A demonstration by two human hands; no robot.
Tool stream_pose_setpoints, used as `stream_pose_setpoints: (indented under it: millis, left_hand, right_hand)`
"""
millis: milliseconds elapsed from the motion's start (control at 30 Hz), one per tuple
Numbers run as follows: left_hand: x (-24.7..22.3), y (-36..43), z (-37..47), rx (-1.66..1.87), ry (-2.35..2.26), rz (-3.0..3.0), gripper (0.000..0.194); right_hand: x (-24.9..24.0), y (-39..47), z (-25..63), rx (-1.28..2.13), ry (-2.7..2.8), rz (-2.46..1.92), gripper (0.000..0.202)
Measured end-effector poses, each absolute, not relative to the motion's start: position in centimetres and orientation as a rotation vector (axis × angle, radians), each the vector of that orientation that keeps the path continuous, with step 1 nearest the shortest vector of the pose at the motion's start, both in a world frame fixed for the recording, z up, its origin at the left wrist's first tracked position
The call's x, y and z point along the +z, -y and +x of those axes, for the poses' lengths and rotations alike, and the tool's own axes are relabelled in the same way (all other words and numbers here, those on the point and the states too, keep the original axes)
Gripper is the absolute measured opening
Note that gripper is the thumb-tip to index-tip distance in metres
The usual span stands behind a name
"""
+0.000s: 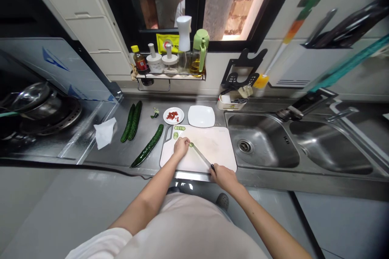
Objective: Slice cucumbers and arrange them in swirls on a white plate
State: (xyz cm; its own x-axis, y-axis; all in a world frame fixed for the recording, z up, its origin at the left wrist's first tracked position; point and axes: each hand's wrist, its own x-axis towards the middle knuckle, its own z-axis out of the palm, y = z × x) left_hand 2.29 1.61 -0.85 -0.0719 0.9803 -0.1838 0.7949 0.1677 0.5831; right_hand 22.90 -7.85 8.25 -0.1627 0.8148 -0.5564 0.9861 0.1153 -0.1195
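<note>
My right hand (224, 177) is closed round the black handle of a kitchen knife (202, 156), whose blade slants up and left over the white cutting board (215, 149). At the blade's tip, a small green cucumber piece (191, 144) sits against the fingertips of my left hand (181, 147). Those fingers are drawn together on it, hiding part of it. Just above that hand are cucumber slices (180, 128) in a short row and a small cluster. A whole dark-green cucumber (148, 145) lies left of the board.
Two more cucumbers (131, 121) lie farther left by a white paper towel (105, 132). Behind the board are a plate of red pieces (182, 116), a white dish (201, 123) and green scraps (155, 112). A double sink (264, 158) is at right; a pot (45, 109) stands left.
</note>
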Motion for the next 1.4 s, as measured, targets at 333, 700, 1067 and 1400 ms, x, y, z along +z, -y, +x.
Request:
stream_pose_setpoints:
  millis: [333, 700, 1067, 1400]
  left_hand:
    - [-0.8, -1.7, 2.3, 0.464, -1.917, 1.668, 0.018]
    - [-1.1, -1.5, 2.1, 0.495, -1.894, 1.692, 0.018]
    - [-1.2, -1.4, 2.2, 0.48, -1.903, 1.713, 0.017]
    - [-1.5, -0.7, 2.8, 0.504, -1.92, 1.769, 0.021]
  right_hand:
    - [8.2, 8.7, 23.6, -0.643, -2.051, 1.739, 0.037]
    - [8.3, 9.3, 25.4, -0.717, -2.011, 1.885, 0.037]
    - [6.0, 8.2, 23.4, -0.744, -1.953, 2.115, 0.043]
    - [5.5, 6.9, 23.1, -0.738, -1.923, 2.169, 0.044]
